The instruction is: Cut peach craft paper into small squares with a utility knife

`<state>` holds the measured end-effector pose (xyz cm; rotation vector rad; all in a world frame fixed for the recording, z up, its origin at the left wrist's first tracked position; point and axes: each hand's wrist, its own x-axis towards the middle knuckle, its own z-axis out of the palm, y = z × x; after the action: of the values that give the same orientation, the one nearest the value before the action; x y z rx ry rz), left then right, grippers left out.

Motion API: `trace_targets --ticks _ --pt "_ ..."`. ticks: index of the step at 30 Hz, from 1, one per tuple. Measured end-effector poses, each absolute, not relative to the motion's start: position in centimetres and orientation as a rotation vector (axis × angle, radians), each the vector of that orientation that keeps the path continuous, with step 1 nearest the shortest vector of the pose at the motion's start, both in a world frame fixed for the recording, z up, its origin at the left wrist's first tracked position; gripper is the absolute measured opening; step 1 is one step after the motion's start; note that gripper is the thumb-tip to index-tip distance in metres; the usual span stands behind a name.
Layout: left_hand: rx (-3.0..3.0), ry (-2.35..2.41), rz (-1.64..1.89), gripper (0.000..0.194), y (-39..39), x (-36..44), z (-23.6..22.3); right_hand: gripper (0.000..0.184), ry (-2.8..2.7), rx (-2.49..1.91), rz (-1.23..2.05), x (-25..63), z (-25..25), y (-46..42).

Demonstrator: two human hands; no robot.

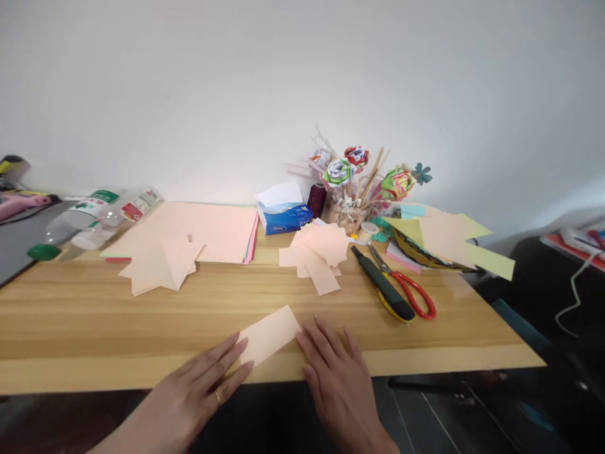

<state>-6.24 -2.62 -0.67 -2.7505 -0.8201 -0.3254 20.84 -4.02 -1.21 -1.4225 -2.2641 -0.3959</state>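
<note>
A pale peach rectangle of paper (269, 335) lies at a slant near the front edge of the wooden table. My left hand (198, 381) rests with its fingertips on the paper's left end, fingers stretched out; a ring is on one finger. Beside the right end, my right hand (336, 369) has its fingers extended, the index fingertip at the paper's corner. Behind the paper sits a pile of cut peach paper pieces (324, 249). Farther left is another heap of pointed peach pieces (163, 261).
Red-handled scissors (416, 293) and a dark green cutter-like tool (385, 284) lie to the right. At the back are a paper stack (212, 230), a blue tissue pack (286, 219), a jar with paper flowers (347, 217), and plastic bottles (78, 217). A paper-filled basket (418, 255) stands right.
</note>
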Motion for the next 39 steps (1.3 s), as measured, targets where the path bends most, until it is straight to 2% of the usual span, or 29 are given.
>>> trace_targets --ticks 5,10,15,19,22,24,25,29,33,35,39 --pt "-2.504 -0.748 -0.354 0.053 -2.9 -6.5 -1.2 0.028 -2.244 -1.353 -0.434 22.2 -1.2 -2.9" --pt "-2.362 -0.771 -0.64 0.042 -1.7 -5.7 -4.5 0.031 -1.986 -1.428 -0.647 26.9 -0.4 -0.7" --pt "-2.573 -0.866 -0.545 0.071 -1.0 -2.7 -3.4 0.044 -1.865 -1.879 -0.802 31.9 0.6 1.8" --pt "-2.868 -1.118 -0.329 0.074 -0.4 -1.4 1.0 0.045 -1.905 -2.037 -0.816 33.7 0.2 3.3" --pt "-3.056 -1.048 -0.476 0.058 1.2 -1.7 3.2 0.04 -2.016 -2.06 -0.786 34.0 -0.4 3.8" --pt "-2.966 -1.15 -0.621 0.04 2.8 -2.1 3.4 0.037 -2.066 -2.075 -0.788 33.9 -0.4 4.0" --pt "-2.918 -1.209 -0.662 0.038 3.6 -2.2 3.2 0.036 -2.083 -2.082 -0.798 33.8 -0.4 4.1" --pt "-2.812 -1.238 -0.689 0.036 6.0 -1.9 1.4 0.034 -2.105 -2.104 -0.854 33.0 0.1 4.6" --pt "-2.841 -1.246 -0.469 0.043 6.5 -1.2 -0.4 0.029 -2.093 -2.119 -0.906 32.4 1.0 4.7" --pt "-2.844 -1.228 -0.37 0.047 6.3 -1.0 -0.8 0.031 -2.051 -2.137 -0.94 32.1 1.6 4.1" --pt "-2.853 -1.192 -0.317 0.041 5.9 -0.7 -0.3 0.042 -1.912 -2.158 -0.98 31.6 2.7 1.6"
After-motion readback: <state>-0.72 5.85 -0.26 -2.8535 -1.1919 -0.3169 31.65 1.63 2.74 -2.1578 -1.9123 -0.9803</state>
